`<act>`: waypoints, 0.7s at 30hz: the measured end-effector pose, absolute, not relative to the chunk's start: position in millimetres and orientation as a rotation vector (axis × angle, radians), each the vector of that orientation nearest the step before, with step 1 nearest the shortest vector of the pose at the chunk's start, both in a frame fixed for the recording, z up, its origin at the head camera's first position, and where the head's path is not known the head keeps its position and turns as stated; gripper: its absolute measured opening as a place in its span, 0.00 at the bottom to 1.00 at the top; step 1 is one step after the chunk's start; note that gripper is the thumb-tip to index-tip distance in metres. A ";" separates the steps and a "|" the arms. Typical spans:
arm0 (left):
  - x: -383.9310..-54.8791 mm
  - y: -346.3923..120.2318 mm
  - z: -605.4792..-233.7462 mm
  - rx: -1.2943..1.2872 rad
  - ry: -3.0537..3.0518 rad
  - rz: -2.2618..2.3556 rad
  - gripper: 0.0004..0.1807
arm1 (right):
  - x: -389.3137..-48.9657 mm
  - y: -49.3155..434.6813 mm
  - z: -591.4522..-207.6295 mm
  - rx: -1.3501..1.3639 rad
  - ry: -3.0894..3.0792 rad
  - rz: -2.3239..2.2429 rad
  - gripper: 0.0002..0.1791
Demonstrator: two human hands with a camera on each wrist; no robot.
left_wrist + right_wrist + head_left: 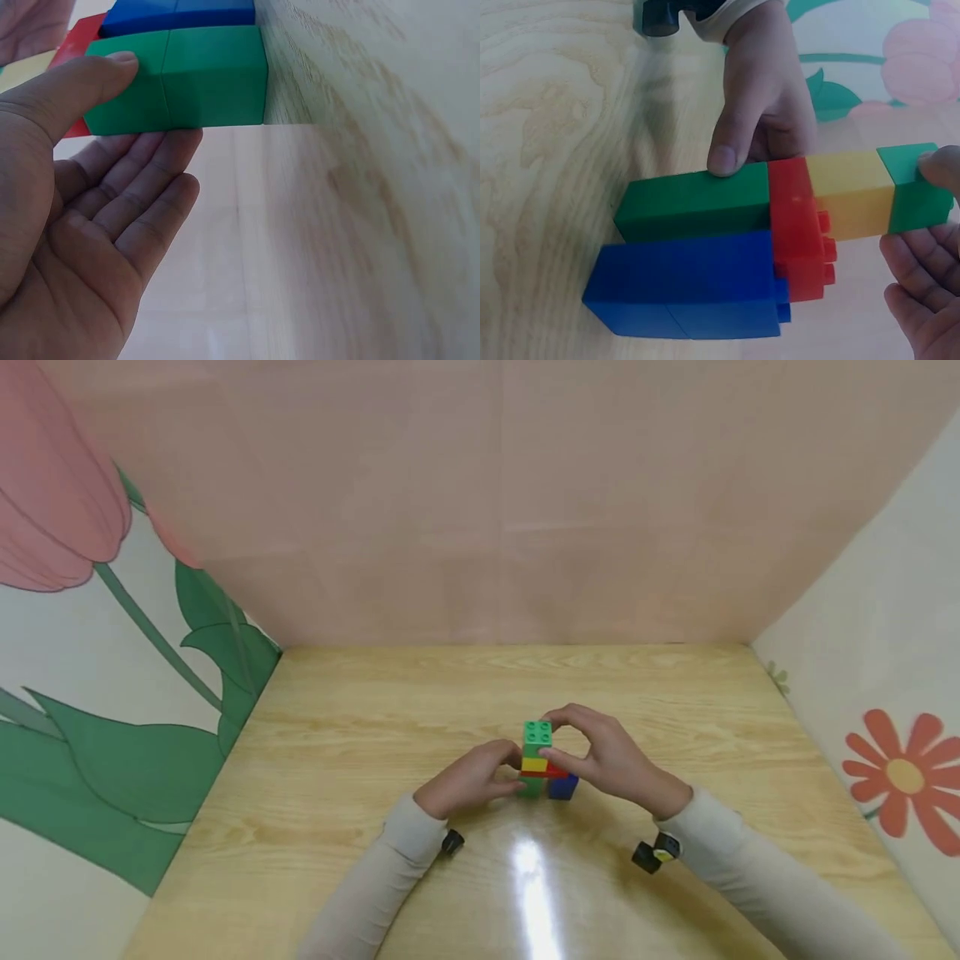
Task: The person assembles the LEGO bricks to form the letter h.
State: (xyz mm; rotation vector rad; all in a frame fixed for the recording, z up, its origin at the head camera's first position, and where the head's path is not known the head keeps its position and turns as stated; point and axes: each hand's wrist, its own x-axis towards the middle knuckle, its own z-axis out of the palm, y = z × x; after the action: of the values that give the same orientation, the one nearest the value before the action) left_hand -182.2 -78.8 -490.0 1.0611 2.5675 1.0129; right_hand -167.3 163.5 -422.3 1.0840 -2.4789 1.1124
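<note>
A toy-brick structure stands upright on the table. Its lower part is a green brick column (214,79) beside a blue brick column (690,277). Across their tops lies a red brick (795,247), leaving some blue studs exposed. A yellow brick (847,191) rises from one end of the red one, and a small green brick (537,739) caps it. My left hand (476,772) grips the green column low down, thumb on the near face, fingers behind. With thumb and fingers, my right hand (615,752) pinches the small green brick at the top.
The wooden table (360,710) extends around the structure to a pink back wall (495,527). Side panels with painted flowers border it left and right. A black device (656,852) is strapped at the right wrist, and another dark one (452,842) at the left.
</note>
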 end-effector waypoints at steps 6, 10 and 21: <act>-182.5 -78.7 -491.2 1.049 2.575 1.007 0.16 | -169.8 163.6 -423.0 1.106 -2.464 1.106 0.20; -181.4 -78.8 -490.9 1.031 2.576 1.012 0.16 | -170.0 163.8 -421.1 1.136 -2.462 1.117 0.20; -178.5 -78.0 -487.7 1.012 2.566 1.009 0.15 | -165.1 163.4 -427.4 1.095 -2.473 1.098 0.19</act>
State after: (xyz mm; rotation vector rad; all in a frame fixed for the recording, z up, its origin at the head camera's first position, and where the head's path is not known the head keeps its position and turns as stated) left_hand -178.5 -78.0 -487.7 1.0122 2.5656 1.0087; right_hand -165.1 163.4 -427.4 1.0951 -2.4726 1.0975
